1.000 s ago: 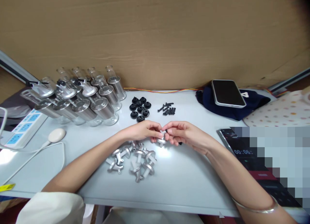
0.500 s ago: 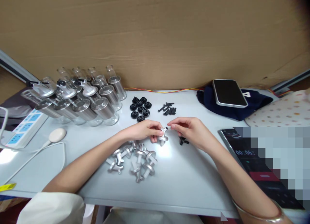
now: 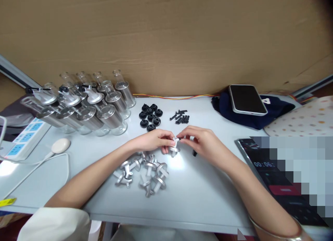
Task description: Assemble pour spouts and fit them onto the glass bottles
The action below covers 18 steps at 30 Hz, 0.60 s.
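Note:
My left hand (image 3: 158, 139) holds a silver pourer spout (image 3: 174, 149) between thumb and fingers, its round collar and pale stem pointing down. A small black piece (image 3: 179, 139) sits at the top of that spout. My right hand (image 3: 199, 138) pinches this piece with thumb and index finger, partly hiding it. Below my left hand lies a loose pile of similar silver pourer spouts (image 3: 151, 168). Behind my hands are several round black stoppers (image 3: 149, 111) and a small heap of black strips (image 3: 179, 116). Some black pieces (image 3: 194, 153) show partly under my right hand.
Glass bottles with metal bands (image 3: 110, 114) stand at the left, some with spouts on top. Beside them are a power strip (image 3: 24, 142) and a white round charger (image 3: 60, 145) with a cable. At right lie a dark cap (image 3: 223, 110), a boxy device (image 3: 247, 99) and a phone (image 3: 260, 178).
My right hand has moved slightly left, and its fingertips now meet the small black piece on the spout. My left hand stays almost still with the spout.

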{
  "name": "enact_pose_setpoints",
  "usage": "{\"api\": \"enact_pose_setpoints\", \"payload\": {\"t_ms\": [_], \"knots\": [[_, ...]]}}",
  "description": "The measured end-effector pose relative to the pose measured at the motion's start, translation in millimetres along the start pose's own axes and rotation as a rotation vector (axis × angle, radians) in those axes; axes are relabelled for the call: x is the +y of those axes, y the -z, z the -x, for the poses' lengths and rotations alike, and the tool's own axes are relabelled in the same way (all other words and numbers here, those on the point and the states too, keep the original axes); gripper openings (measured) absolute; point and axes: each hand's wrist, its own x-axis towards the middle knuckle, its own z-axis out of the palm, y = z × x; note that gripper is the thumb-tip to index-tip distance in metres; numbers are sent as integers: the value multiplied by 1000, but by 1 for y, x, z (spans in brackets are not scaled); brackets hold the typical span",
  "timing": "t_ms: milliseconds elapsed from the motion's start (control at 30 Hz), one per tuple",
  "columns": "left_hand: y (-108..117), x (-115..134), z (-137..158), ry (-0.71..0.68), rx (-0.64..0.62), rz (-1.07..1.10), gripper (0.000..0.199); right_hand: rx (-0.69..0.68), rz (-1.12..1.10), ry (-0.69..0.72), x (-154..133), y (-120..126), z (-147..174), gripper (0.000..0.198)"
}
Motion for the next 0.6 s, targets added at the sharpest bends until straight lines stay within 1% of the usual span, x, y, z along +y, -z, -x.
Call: {"api": "enact_pose_setpoints", "payload": {"t_ms": [467,600], "knots": [[-1,0,0,9,9,-13,7,-25,7,3,2,-2,0,17],[-1,0,1,-3,6,-29,8,-57,-22,6,-1,1,-1,18]]}}
